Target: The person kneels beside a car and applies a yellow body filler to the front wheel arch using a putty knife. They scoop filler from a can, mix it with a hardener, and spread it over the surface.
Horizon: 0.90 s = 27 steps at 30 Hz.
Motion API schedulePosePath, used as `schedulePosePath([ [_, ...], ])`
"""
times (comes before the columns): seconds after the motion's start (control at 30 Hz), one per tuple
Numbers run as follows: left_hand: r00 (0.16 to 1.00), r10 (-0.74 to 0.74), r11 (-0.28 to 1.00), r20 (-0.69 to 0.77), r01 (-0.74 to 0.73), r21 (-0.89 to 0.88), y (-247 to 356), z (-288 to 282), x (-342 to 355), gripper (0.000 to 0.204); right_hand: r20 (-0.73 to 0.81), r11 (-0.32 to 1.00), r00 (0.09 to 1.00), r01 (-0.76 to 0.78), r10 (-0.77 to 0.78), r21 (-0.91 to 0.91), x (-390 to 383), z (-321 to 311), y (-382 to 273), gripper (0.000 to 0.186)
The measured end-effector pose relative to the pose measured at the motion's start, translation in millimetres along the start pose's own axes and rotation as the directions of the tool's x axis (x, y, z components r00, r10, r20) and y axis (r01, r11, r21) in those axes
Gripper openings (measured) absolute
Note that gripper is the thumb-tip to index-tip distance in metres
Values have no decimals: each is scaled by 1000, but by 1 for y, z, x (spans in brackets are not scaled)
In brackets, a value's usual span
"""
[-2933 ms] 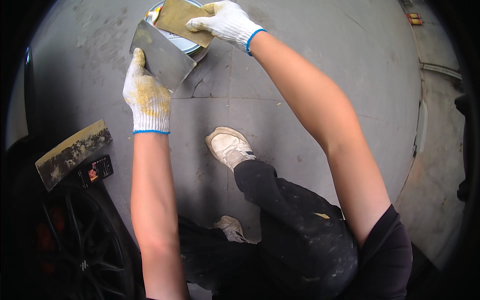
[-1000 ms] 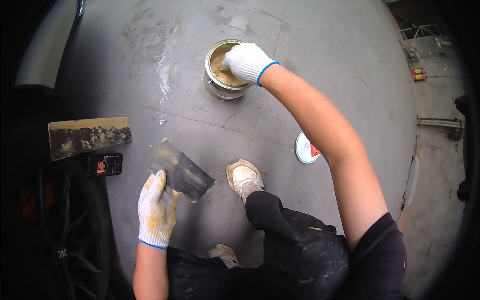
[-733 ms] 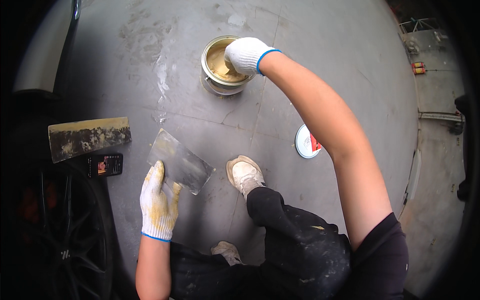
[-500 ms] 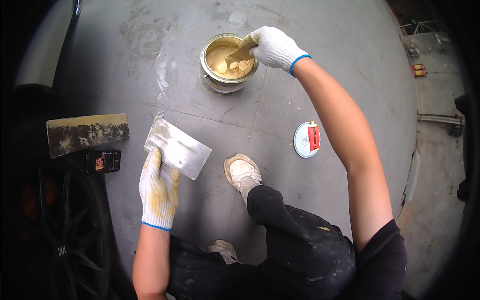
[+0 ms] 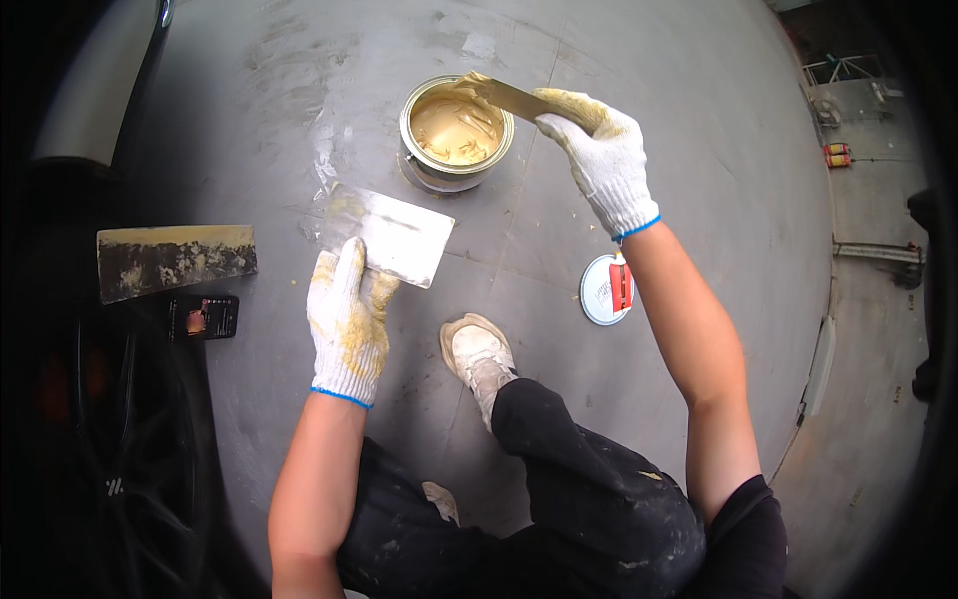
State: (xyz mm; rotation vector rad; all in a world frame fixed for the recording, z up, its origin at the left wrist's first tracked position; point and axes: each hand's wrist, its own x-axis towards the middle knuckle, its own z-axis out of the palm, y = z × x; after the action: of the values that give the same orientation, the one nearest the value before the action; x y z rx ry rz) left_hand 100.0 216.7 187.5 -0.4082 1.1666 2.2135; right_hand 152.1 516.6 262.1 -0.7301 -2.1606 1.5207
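Observation:
My gloved left hand (image 5: 345, 324), stained yellow, grips a flat rectangular metal scraper plate (image 5: 404, 235), its surface pale with grey smears, below the can. My gloved right hand (image 5: 599, 150) is closed on a tan putty spreader (image 5: 504, 98), whose tip carries putty just over the rim of an open metal can (image 5: 409, 142). Creamy beige putty (image 5: 454, 128) fills much of that can. A round lid (image 5: 597, 292) lies on the floor right of the can, with a red tube (image 5: 619, 285) on it.
At left, a putty-crusted board (image 5: 176, 262) and a phone (image 5: 205, 316) lie beside a black car wheel (image 5: 120, 449), with a car panel (image 5: 95, 90) farther up. My shoe (image 5: 477, 349) is on the grey floor (image 5: 699, 200). Small red-yellow items (image 5: 836, 155) and a rail (image 5: 873, 255) are at the right.
My right hand has drawn the spreader up out of the can and moved right, turning it. My left hand has raised the plate toward the can over the last second.

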Motion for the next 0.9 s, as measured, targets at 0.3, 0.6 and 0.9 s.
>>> schedulePosePath([
  [0.3, 998, 56, 998, 11, -56, 3, -5, 32, -6, 25, 189, 864, 959, -272, 209, 424, -92, 42, 7, 34],
  [0.6, 997, 78, 995, -9, -78, -62, 17, 13, -4, 11, 512, 457, 654, 756, -556, -469, -42, 8, 6, 33],
  [0.9, 988, 129, 991, -80, -127, 30, 37, -13, -6, 20, 417, 184, 907, 400, 58, -898, 66, 85, 22, 31],
])
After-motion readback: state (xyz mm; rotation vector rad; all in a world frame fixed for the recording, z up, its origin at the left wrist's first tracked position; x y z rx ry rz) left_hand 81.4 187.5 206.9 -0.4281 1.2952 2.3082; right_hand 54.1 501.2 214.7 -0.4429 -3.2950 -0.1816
